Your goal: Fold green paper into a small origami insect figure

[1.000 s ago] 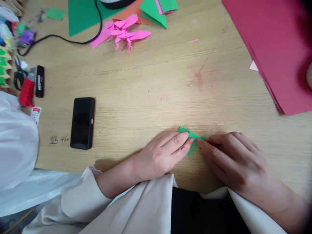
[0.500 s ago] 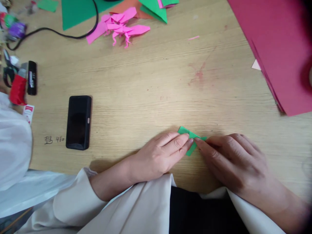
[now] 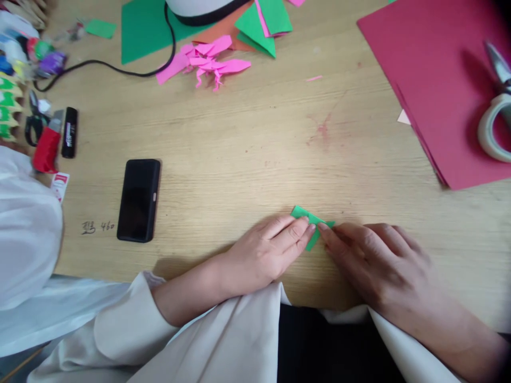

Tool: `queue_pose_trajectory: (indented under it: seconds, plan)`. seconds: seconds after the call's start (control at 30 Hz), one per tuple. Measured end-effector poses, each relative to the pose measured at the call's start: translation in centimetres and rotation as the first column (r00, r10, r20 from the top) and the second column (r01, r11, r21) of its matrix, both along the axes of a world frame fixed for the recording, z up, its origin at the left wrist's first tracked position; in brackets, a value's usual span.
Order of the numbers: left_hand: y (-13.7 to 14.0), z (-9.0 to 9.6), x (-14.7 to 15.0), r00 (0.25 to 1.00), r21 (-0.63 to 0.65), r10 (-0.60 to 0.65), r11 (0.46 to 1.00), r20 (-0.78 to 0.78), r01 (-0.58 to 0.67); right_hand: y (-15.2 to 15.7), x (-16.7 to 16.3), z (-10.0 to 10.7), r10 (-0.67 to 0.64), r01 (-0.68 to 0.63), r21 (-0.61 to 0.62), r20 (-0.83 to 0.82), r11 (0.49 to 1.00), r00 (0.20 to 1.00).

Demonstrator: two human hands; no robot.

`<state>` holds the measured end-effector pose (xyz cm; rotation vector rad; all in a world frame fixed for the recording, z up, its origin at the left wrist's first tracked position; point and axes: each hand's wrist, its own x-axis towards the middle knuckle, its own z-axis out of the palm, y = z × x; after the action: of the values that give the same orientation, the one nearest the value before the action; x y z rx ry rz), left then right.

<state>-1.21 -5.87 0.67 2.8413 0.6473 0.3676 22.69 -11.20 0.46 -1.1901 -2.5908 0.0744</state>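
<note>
A small folded piece of green paper (image 3: 312, 243) lies on the table close to my body, partly hidden under my fingers. My left hand (image 3: 271, 252) comes from the left and holds it down, fingers together and fingertips on its middle. From the right, my right hand (image 3: 379, 260) grips the paper's pointed right end between thumb and forefinger. The other fingers of that hand are curled, and its palm side is hidden. Both hands' fingertips nearly meet over the paper.
A black phone-like device (image 3: 139, 201) lies left on the wooden table. Pink folded-paper figures (image 3: 215, 65) and green folded paper (image 3: 265, 24) are at the back. Red sheets (image 3: 431, 80) carry a tape roll (image 3: 493, 130) and scissors (image 3: 497, 64). A person's white sleeve (image 3: 27, 223) is at left.
The view has shifted a little, bringing the scissors and tape roll into sight at right. My hands stay on the green paper, with the right fingertips moved only slightly.
</note>
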Motion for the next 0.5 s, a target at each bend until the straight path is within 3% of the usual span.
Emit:
queue_pose_trajectory:
  seconds: [0.2, 0.5]
  plan:
    - [-0.5, -0.6, -0.3, 0.998, -0.019, 0.005, 1.000, -0.060, -0.006, -0.7, -0.6, -0.2, -0.075, 0.072, 0.038, 0.076, 0.997, 0.994]
    - [-0.7, -0.6, 0.3, 0.982, 0.160, -0.037, 0.985, -0.184, 0.068, -1.0, -1.3, -0.3, -0.178, 0.164, 0.115, 0.123, 0.980, 0.976]
